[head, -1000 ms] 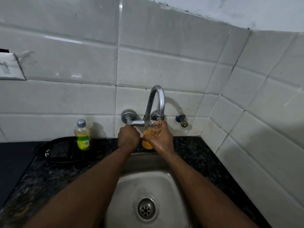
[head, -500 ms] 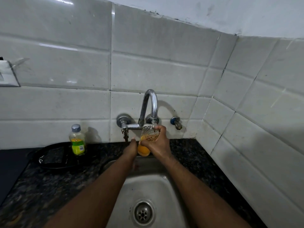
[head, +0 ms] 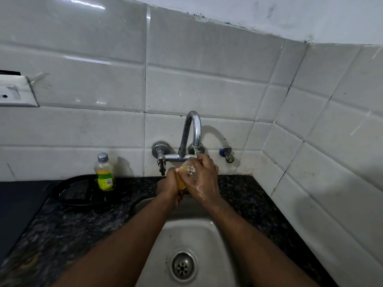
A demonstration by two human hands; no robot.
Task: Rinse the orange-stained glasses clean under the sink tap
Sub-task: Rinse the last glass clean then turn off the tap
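Observation:
A clear patterned glass (head: 187, 170) with orange liquid in it is tilted under the chrome tap (head: 193, 129), and a thin stream of water runs from the spout onto it. My right hand (head: 202, 181) is wrapped around the glass from the right. My left hand (head: 169, 186) holds its orange-stained lower end from the left. Both hands are wet and hide most of the glass. They hover over the back edge of the steel sink (head: 182, 230).
A small bottle (head: 104, 172) with a green-yellow label stands on a black round tray (head: 70, 193) on the dark granite counter (head: 72, 224), left of the sink. A tap handle (head: 159, 156) and a blue-capped valve (head: 227, 154) stick out of the tiled wall. The drain (head: 182, 266) lies below.
My left hand left the tap handle and came onto the glass. Water now runs from the spout. The glass has tilted over to the left between both hands.

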